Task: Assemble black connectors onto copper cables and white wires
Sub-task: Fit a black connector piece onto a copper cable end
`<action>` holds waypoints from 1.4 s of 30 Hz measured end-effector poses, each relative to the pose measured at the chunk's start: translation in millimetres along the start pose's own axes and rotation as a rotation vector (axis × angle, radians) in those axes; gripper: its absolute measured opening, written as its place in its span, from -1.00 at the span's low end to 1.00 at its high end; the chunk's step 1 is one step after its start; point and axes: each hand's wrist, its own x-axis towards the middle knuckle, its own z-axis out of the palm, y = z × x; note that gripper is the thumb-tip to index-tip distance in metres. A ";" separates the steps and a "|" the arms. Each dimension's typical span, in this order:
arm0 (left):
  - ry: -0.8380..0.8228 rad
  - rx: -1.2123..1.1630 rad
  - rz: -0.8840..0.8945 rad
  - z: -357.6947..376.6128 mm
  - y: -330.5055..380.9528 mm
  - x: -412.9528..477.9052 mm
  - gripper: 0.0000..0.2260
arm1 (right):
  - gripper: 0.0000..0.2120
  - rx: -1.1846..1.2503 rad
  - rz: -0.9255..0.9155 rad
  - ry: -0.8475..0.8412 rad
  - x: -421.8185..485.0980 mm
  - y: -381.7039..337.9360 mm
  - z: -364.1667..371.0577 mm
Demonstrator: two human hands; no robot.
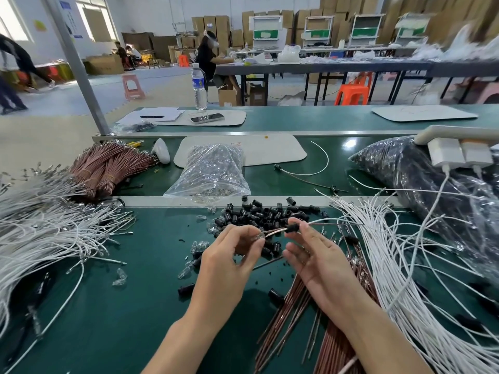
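Black connector (291, 228) is being pinched by right hand (313, 255) (left hand (229, 252) pinching wire ends (272, 231)) between heaped white wires (391, 252).

We're on a factory assembly floor: green conveyor bench (310, 120), cardboard cartons (216, 25) stacked along the back wall, long worktables (351, 66), bulk white wires (40, 233) and bagged parts (213, 171).

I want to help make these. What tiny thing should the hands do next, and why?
Probably slide the black connector toward the left hand. The right hand pinches it, apparently already threaded on a copper cable and white wire. The left hand pinches their ends, with wire showing between.
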 end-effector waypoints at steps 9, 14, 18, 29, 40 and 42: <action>-0.031 -0.020 -0.032 4.2 1.2 -2.3 -0.91 | -0.74 -0.096 0.016 -0.103 -1.1 2.0 2.5; -0.057 -0.055 -0.044 5.5 3.9 -3.6 -0.89 | -0.70 -0.137 0.049 -0.183 -3.3 4.4 2.1; -0.046 -0.103 -0.060 7.1 1.6 -4.7 -0.84 | -0.71 -0.135 0.064 -0.214 -3.5 6.4 1.8; -0.086 -0.017 -0.066 5.6 -5.2 -1.4 -0.74 | -0.77 -0.186 -0.016 -0.097 -0.8 9.3 2.0; -0.155 0.126 -0.061 7.3 -5.3 -4.8 -0.77 | -0.88 -0.381 -0.141 -0.026 -2.7 14.5 3.9; -0.158 0.156 -0.072 7.3 -5.7 -4.0 -0.77 | -0.92 -0.402 -0.158 0.017 -0.2 15.1 1.6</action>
